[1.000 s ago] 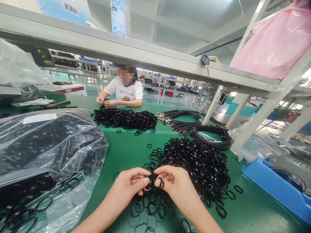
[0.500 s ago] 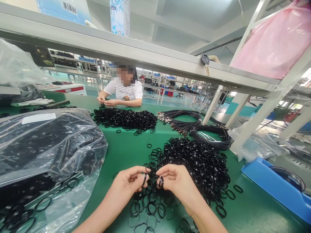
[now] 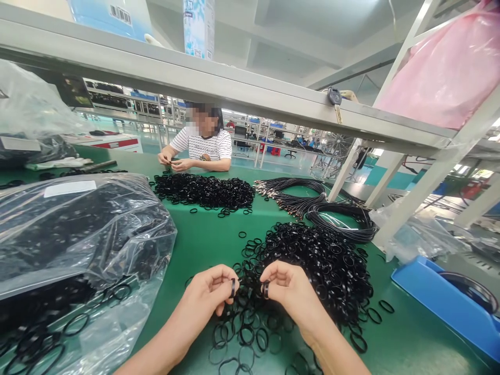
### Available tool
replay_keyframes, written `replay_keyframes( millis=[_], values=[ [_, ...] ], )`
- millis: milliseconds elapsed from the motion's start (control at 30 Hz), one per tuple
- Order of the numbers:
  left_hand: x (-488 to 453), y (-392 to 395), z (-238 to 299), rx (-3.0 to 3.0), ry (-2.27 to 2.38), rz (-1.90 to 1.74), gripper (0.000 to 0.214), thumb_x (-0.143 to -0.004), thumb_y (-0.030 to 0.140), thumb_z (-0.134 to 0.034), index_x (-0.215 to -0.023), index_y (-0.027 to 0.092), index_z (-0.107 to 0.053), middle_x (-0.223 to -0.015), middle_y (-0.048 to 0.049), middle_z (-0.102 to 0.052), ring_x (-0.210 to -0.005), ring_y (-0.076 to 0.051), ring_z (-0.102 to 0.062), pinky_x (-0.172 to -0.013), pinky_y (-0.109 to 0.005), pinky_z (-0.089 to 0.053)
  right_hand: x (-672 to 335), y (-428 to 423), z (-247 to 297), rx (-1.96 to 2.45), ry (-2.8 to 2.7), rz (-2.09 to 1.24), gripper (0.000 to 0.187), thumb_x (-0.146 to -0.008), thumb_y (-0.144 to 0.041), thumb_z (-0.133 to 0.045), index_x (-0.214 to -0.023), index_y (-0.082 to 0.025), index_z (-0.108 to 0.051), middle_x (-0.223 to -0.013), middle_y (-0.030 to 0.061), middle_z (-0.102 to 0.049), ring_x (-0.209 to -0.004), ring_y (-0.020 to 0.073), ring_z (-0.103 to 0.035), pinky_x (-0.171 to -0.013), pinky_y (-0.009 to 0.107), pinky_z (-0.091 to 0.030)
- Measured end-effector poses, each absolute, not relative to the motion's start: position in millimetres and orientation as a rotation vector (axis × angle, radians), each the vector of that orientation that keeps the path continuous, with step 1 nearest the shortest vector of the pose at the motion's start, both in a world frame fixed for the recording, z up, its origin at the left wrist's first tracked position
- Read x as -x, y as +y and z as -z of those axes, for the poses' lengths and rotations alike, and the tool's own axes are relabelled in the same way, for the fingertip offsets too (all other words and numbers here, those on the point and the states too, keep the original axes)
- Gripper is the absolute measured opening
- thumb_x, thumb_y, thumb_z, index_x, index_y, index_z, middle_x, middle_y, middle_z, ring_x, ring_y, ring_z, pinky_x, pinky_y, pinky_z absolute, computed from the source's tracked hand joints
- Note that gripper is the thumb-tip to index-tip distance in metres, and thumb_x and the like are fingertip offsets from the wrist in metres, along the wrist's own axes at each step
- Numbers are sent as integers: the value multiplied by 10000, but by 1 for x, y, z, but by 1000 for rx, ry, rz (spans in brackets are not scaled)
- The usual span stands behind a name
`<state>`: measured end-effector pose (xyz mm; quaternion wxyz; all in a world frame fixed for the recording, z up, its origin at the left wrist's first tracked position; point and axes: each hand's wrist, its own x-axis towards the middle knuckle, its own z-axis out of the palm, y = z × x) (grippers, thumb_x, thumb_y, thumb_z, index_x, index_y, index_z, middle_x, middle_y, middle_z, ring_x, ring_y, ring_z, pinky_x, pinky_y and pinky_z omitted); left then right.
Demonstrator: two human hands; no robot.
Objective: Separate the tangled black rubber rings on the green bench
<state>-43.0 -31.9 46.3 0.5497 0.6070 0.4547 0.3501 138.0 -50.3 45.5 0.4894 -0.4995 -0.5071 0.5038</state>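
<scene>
My left hand is closed in a pinch, with a thin black ring at its thumb tip. Opposite it, my right hand pinches another black ring between thumb and curled fingers. A small gap separates the two hands. Both are just above loose black rings at the near left edge of a large heap of black rings. More rings lie scattered on the green tabletop below. My fingers hide part of what they hold.
On the left lies a clear plastic bag full of black rings. A second ring pile sits before a co-worker in a striped shirt. Coiled black cables, a blue bin and shelf posts stand right; a shelf beam crosses overhead.
My hands have drawn slightly apart. My left index finger, stretched out before with a ring near its tip, is now curled in. The whole view has shifted a little.
</scene>
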Motion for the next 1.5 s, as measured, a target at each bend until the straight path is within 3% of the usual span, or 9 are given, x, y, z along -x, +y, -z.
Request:
replay_keyframes(
  millis=[167,300,467,667,833,1067,1300,1500],
  values=[
    [45,-33,-48,-1459,1079,-843,126,-801,277,-501,-721,197,-556,-603,53,-501,-534,-105,-430,-477,-182,-329,-148,-48,-47,1390,-1410,-988,175,-629,-98,-510,-678,-176,-659,-582,-39,-531,-556,113,-456,-531,225,-321],
    [46,-32,-46,-1460,1101,-855,198,-857,370,-473,-779,202,-541,-614,61,-534,-470,-76,-408,-490,-188,-331,-157,-46,-46,1527,-1468,-789,224,-646,-102,-478,-692,-188,-680,-593,-25,-567,-563,133,-487,-544,244,-350],
    [42,-29,-37,-1463,971,-836,206,-851,392,-494,-789,199,-525,-689,34,-580,-472,-81,-457,-443,-186,-372,-156,-47,-49,1271,-1431,-1138,223,-666,-139,-598,-860,-181,-700,-693,-17,-615,-600,121,-548,-585,236,-415],
    [37,-29,-30,-1454,957,-886,123,-794,294,-576,-816,174,-590,-626,30,-592,-548,-115,-540,-480,-196,-423,-135,-56,-49,1175,-1315,-1398,188,-631,-207,-708,-799,-125,-682,-629,-2,-615,-537,105,-533,-539,226,-420],
    [39,-33,-34,-1400,985,-898,83,-753,236,-603,-781,163,-629,-631,20,-625,-548,-116,-550,-533,-216,-456,-124,-59,-47,1263,-1345,-1334,40,-639,-173,-641,-663,-140,-638,-547,-36,-551,-506,88,-492,-496,197,-372],
    [52,-17,-28,-1389,1051,-1059,124,-836,316,-535,-794,203,-564,-636,53,-543,-551,-105,-490,-516,-196,-418,-141,-54,-50,1365,-1313,-1306,47,-619,-158,-597,-661,-145,-612,-528,-49,-518,-496,84,-487,-461,181,-351],
    [42,-32,-36,-1689,942,-830,98,-827,258,-564,-908,228,-609,-794,25,-571,-688,-132,-511,-579,-202,-409,-139,-51,-41,1319,-1311,-1335,157,-638,-239,-675,-736,-121,-640,-583,-21,-562,-508,102,-542,-425,177,-341],
    [47,-33,-34,-1702,1098,-873,154,-898,285,-431,-816,229,-548,-690,50,-502,-606,-125,-447,-547,-214,-358,-140,-52,-40,1380,-1312,-1203,62,-663,-188,-601,-705,-143,-607,-563,-37,-526,-517,98,-507,-429,178,-341]
  ],
)
